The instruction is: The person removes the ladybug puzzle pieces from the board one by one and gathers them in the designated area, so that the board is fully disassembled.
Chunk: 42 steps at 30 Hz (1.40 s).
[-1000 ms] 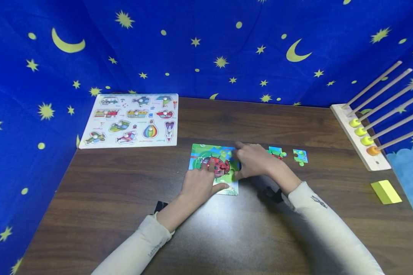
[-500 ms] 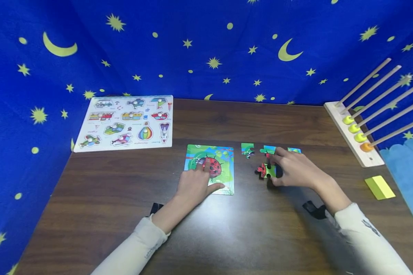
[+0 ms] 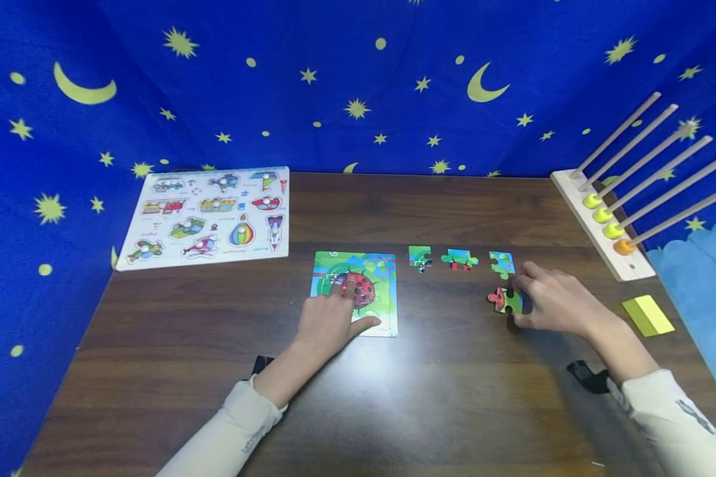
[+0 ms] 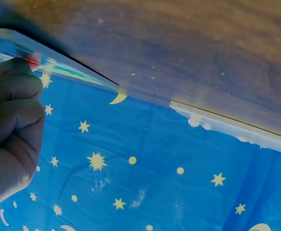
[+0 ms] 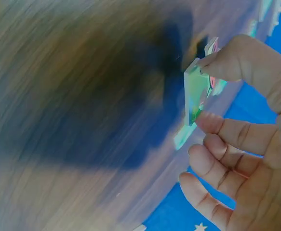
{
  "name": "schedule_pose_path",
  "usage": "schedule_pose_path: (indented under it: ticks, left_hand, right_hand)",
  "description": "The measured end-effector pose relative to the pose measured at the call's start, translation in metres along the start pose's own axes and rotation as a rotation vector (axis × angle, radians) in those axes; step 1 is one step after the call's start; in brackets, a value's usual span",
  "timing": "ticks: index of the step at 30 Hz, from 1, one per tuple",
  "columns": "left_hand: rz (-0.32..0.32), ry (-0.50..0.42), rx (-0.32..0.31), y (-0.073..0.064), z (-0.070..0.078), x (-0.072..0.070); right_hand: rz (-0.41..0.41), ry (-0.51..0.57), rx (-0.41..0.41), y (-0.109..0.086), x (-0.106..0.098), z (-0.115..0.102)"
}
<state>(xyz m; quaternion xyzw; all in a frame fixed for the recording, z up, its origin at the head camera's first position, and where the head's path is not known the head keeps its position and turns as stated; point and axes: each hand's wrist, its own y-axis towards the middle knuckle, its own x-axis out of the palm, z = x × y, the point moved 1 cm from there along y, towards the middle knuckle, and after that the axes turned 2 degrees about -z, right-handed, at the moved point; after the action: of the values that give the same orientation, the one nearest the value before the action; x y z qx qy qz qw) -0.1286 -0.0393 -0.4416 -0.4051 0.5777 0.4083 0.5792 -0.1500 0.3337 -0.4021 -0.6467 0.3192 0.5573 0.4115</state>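
Note:
My left hand [image 3: 325,322] rests on a square jigsaw puzzle board [image 3: 384,322] with a red ladybug picture, its fingertips on the ladybug and its thumb spread out to the side. In the left wrist view, the left hand [image 4: 16,115] touches the board's face near a red patch. My right hand [image 3: 557,303] pinches a red and green jigsaw piece [image 3: 510,300] between thumb and fingertips, to the right of the board. From the right wrist view, this piece [image 5: 194,89] appears tilted up by the thumb and index finger; the other fingers are loosely bent.
Three loose pieces lie in a row behind: a green one [image 3: 419,256], a blue-green one [image 3: 460,258] and another [image 3: 502,263]. A white vehicle peg puzzle [image 3: 215,218], a wooden peg rack [image 3: 602,225] and a yellow block [image 3: 648,315] stand around on the table.
My right hand has gone from the board's right edge out to the right, carrying the red and green jigsaw piece. The left hand has stayed on the board, and the view has shifted slightly.

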Motion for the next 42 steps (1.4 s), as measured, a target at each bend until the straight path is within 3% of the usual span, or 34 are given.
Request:
schedule_pose_path:
  ticks: [9, 20, 24, 29, 34, 42]
  left_hand:
    - [-0.023, -0.012, 0.001, 0.0, -0.001, -0.001]
    - [0.069, 0.019, 0.026, 0.0, -0.003, 0.001]
    - [0.067, 0.023, 0.037, 0.001, -0.006, -0.001]
    - [-0.037, -0.083, 0.003, 0.001, -0.016, -0.007]
    - [-0.109, -0.131, -0.06, -0.006, -0.034, -0.014]
    - [-0.107, -0.082, -0.114, -0.018, -0.05, -0.014]
  right_hand:
    - [-0.013, -0.019, -0.009, 0.002, 0.002, 0.008]
    - [0.005, 0.004, -0.004, 0.005, 0.003, 0.001]
    - [0.08, 0.015, -0.083, 0.012, 0.001, -0.014]
    - [0.176, 0.007, -0.216, 0.028, 0.001, -0.04]
    - [0.185, 0.019, -0.271, 0.049, 0.0, -0.067]
    - [0.201, 0.05, -0.351, 0.083, -0.002, -0.117]
